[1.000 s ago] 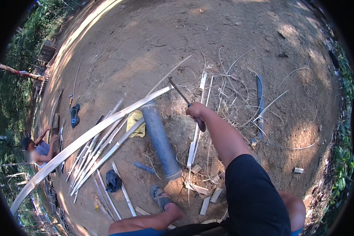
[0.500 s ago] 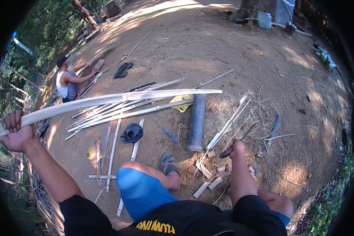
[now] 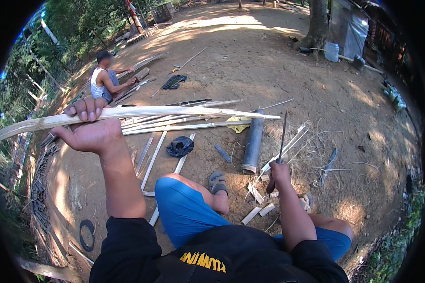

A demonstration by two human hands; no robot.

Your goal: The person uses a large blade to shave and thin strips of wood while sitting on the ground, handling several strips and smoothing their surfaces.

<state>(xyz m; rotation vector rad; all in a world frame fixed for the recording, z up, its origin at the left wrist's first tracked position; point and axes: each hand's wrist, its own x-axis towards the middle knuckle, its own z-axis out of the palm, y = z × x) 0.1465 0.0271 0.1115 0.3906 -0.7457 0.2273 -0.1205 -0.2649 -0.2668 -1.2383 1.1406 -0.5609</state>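
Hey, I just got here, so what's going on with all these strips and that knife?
The camera wearer's left hand has its grip on a long pale strip, held out across the view. The right hand holds a knife, its blade near the strip's far end, with a gap showing between them. More pale strips and a grey cylinder lie on the ground. Off to the left, another person has both hands by some wood.
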